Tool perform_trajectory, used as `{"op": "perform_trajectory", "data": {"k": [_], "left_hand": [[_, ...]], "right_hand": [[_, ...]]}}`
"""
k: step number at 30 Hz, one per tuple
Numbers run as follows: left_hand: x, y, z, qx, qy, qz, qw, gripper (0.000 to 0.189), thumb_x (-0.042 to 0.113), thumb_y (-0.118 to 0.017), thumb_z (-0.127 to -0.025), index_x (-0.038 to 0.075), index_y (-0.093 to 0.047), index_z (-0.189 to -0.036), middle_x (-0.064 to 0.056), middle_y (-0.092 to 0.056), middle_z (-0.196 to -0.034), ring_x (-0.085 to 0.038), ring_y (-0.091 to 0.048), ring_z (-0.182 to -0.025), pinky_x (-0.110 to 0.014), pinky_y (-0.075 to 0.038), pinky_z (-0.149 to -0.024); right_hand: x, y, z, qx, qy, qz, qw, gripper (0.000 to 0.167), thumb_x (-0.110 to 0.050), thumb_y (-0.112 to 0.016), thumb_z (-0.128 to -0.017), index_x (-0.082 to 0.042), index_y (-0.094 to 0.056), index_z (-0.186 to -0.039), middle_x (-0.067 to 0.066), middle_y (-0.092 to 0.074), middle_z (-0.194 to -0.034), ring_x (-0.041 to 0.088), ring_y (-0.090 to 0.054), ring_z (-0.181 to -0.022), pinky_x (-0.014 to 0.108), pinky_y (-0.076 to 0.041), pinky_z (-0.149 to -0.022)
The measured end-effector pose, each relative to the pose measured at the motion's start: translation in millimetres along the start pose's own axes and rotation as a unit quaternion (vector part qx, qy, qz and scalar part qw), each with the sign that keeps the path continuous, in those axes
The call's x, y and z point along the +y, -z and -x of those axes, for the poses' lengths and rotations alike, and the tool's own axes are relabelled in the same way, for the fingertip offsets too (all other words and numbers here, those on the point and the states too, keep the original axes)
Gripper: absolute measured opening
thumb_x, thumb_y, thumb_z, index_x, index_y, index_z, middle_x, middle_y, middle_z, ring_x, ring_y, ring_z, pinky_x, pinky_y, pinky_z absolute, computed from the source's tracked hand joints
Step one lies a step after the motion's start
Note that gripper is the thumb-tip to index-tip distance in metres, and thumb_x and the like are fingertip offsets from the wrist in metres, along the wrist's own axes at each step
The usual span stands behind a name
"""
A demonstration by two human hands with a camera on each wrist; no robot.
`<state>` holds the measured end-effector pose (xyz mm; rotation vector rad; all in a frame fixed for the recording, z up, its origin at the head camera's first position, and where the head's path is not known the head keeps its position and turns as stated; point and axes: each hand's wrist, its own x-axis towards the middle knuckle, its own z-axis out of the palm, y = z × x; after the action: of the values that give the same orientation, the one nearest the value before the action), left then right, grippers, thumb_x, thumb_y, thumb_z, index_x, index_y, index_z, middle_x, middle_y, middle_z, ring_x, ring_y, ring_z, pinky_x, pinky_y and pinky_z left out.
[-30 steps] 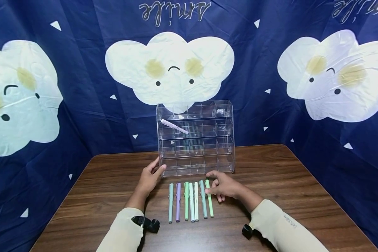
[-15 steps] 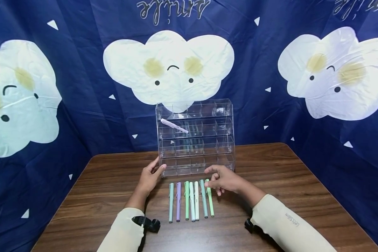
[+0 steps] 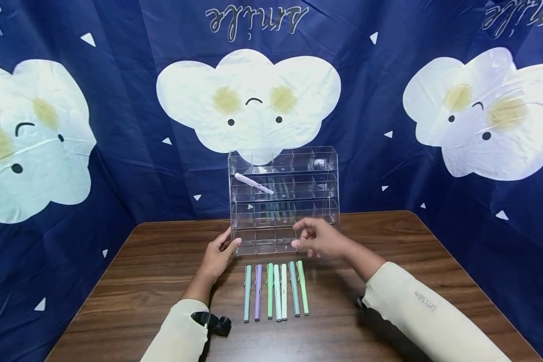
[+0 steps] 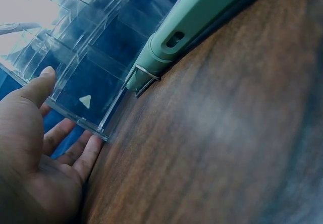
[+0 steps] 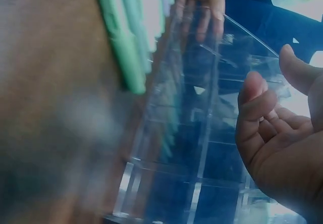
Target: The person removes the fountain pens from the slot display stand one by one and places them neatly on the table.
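A clear acrylic tiered display rack [image 3: 264, 235] stands on the table, with a pale lilac pen [image 3: 254, 184] lying slanted across its upper part. My left hand [image 3: 217, 257] holds the rack's lower left corner, thumb at the front edge and fingers along the side. In front of the rack's lower right part hovers my right hand [image 3: 322, 240], its fingers loosely bent with nothing between them. Several capped pens lie in a row before the rack, from a teal pen [image 3: 247, 294] and a purple pen [image 3: 258, 293] on the left to a light green pen [image 3: 302, 288] on the right.
The brown wooden table [image 3: 163, 271] carries rack and pens. Behind it hangs a dark blue curtain [image 3: 362, 166] printed with white clouds. Black wrist straps with cameras [image 3: 217, 323] sit over the pale sleeves.
My right hand has risen away from the light green pen toward the rack's lower right, holding nothing. My left hand stays at the rack's corner; the pens remain where they were.
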<state>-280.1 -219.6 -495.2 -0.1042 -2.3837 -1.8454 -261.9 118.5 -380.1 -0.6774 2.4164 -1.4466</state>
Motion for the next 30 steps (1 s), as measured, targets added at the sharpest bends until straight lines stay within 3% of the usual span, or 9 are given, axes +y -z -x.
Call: {"op": "perform_trajectory", "data": {"k": [9,17,20,24,30], "left_hand": [[1.3,0.0,2.2,0.004,-0.006,-0.001,1.0000,0.064,0.026,-0.072,-0.108,0.016,-0.047,-0.167,-0.023,-0.053,-0.165,-0.039,-0.060,-0.144,-0.019,-0.055,-0.097],[1.1,0.5,1.2,0.002,-0.007,-0.007,1.0000,0.065,0.028,-0.072,-0.108,0.016,-0.047,-0.167,-0.021,-0.054,-0.165,-0.039,-0.059,-0.146,-0.028,-0.054,-0.105],[0.8,-0.1,0.9,0.000,-0.008,-0.004,1.0000,0.065,0.028,-0.073,-0.108,0.015,-0.047,-0.167,-0.021,-0.053,-0.165,-0.038,-0.059,-0.146,-0.029,-0.054,-0.107],[-1.1,-0.9,1.4,0.000,-0.008,-0.003,1.0000,0.065,0.028,-0.072,-0.108,0.016,-0.047,-0.167,-0.021,-0.051,-0.167,-0.039,-0.059,-0.146,-0.031,-0.054,-0.108],[-0.6,-0.2,1.2,0.000,-0.014,-0.001,0.9999,0.065,0.027,-0.072,-0.109,0.013,-0.046,-0.167,-0.022,-0.051,-0.166,-0.041,-0.061,-0.143,-0.023,-0.055,-0.101]], "right_hand": [[-43.3,16.4,-33.8,0.056,0.011,0.033,0.9978,0.045,-0.011,-0.082,-0.098,0.002,-0.064,-0.138,0.004,-0.064,-0.091,0.016,-0.058,-0.069,0.024,-0.049,-0.055],[-67.2,30.1,-67.2,0.093,0.029,0.082,0.9919,0.044,-0.018,-0.080,-0.102,-0.005,-0.065,-0.142,0.009,-0.064,-0.107,0.029,-0.069,-0.076,0.031,-0.052,-0.062],[-71.5,32.2,-78.0,0.104,0.035,0.078,0.9909,0.044,-0.018,-0.080,-0.103,-0.005,-0.065,-0.142,0.011,-0.064,-0.113,0.034,-0.069,-0.081,0.043,-0.060,-0.071],[-73.8,31.7,-90.9,0.109,0.036,0.062,0.9915,0.049,-0.018,-0.079,-0.103,-0.003,-0.062,-0.147,0.019,-0.063,-0.127,0.032,-0.067,-0.079,0.054,-0.061,-0.084],[-71.8,21.9,-108.4,0.108,0.037,0.009,0.9934,0.053,-0.015,-0.077,-0.104,-0.002,-0.058,-0.152,0.026,-0.056,-0.146,0.025,-0.064,-0.070,0.046,-0.060,-0.073]]}}
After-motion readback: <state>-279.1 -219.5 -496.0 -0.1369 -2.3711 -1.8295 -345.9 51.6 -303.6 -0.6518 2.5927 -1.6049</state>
